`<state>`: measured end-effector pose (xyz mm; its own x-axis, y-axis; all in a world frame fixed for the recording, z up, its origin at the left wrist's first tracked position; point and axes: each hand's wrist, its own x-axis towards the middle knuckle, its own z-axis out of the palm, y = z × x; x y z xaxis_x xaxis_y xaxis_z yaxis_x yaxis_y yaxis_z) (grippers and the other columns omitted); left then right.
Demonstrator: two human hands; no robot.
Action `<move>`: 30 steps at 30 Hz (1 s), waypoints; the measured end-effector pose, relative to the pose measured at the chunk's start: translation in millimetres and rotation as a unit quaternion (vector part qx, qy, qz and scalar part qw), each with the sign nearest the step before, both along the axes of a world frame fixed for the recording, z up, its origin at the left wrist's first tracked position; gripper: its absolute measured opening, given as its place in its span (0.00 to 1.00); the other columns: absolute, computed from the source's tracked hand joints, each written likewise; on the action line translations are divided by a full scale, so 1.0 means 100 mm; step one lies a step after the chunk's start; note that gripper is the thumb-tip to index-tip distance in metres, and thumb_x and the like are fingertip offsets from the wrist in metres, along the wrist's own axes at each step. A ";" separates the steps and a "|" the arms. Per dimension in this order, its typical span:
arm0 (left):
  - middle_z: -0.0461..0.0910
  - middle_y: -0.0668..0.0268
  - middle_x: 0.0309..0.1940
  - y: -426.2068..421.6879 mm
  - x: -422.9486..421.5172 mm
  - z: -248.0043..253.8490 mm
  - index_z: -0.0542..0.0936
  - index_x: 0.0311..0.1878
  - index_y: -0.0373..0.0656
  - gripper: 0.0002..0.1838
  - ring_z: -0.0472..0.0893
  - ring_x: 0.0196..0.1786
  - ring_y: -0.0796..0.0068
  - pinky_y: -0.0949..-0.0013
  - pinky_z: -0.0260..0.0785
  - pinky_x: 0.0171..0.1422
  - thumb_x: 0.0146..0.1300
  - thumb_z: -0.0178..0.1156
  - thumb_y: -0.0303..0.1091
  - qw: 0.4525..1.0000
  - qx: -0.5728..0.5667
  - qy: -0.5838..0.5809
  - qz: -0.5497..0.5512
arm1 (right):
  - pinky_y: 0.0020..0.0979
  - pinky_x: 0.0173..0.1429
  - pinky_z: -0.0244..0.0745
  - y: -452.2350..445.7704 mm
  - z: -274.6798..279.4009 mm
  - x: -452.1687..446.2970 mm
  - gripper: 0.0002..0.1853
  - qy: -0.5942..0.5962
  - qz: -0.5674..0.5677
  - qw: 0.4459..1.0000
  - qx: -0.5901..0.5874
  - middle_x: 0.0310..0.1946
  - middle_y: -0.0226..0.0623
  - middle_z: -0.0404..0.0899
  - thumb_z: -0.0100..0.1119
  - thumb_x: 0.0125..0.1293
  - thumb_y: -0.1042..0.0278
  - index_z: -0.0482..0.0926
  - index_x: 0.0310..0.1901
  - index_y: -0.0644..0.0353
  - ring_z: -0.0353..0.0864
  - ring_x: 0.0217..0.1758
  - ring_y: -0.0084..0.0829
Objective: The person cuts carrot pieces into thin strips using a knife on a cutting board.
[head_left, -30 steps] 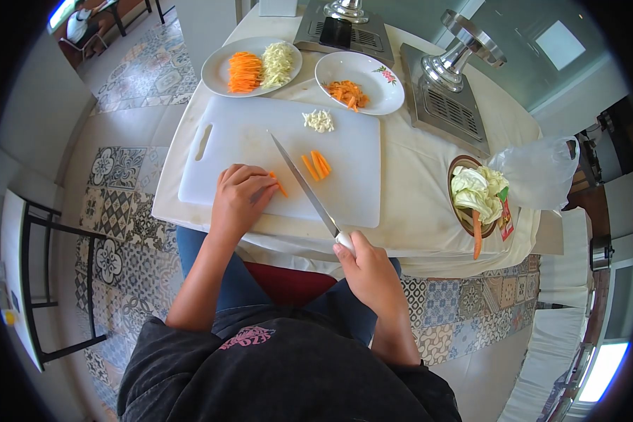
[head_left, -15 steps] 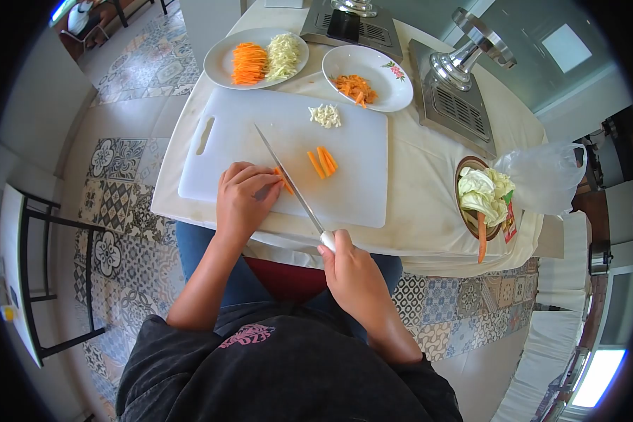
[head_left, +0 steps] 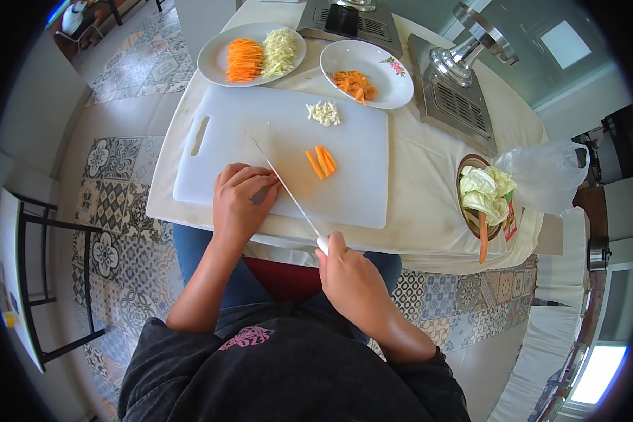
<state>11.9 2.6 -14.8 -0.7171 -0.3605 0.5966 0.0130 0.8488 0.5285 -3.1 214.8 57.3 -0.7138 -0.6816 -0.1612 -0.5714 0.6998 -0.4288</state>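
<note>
A long knife (head_left: 288, 190) with a white handle is in my right hand (head_left: 354, 278), its blade slanting up and left over the white cutting board (head_left: 225, 133). My left hand (head_left: 241, 200) rests on the board's near side, fingers bent and pressed together on a piece of carrot (head_left: 275, 176) right beside the blade. Most of that piece is hidden under the fingers. To the right of the blade lie several carrot sticks (head_left: 321, 162). Farther up the board sits a small heap of chopped pale pieces (head_left: 323, 112).
Behind the board stand a plate (head_left: 208, 63) of shredded carrot and pale green shreds, and a bowl (head_left: 394, 91) with carrot scraps. Portable stoves (head_left: 464, 116) are at the back and right. A brown bowl (head_left: 464, 211) holds cabbage and a carrot, near a plastic bag (head_left: 541, 176).
The knife blade has turned and shifted slightly left, closer to my left fingertips. Less of the carrot piece shows now. The whole view has shifted a little.
</note>
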 end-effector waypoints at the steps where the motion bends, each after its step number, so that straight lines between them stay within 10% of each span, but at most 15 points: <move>1: 0.87 0.72 0.38 0.00 0.00 0.00 0.88 0.33 0.45 0.06 0.80 0.47 0.65 0.61 0.71 0.55 0.51 0.72 0.28 1.000 0.001 0.001 0.001 | 0.45 0.25 0.79 -0.01 0.01 -0.01 0.13 -0.005 0.000 1.000 0.008 0.19 0.52 0.79 0.49 0.77 0.63 0.66 0.39 0.66 0.84 0.23 0.51; 30: 0.88 0.74 0.43 0.01 0.01 0.01 0.87 0.37 0.47 0.08 0.81 0.53 0.65 0.61 0.69 0.61 0.52 0.72 0.32 0.999 -0.007 -0.031 0.021 | 0.51 0.28 0.75 -0.06 -0.02 0.03 0.12 -0.043 -0.021 0.998 -0.035 0.21 0.58 0.78 0.52 0.75 0.66 0.63 0.43 0.68 0.81 0.25 0.59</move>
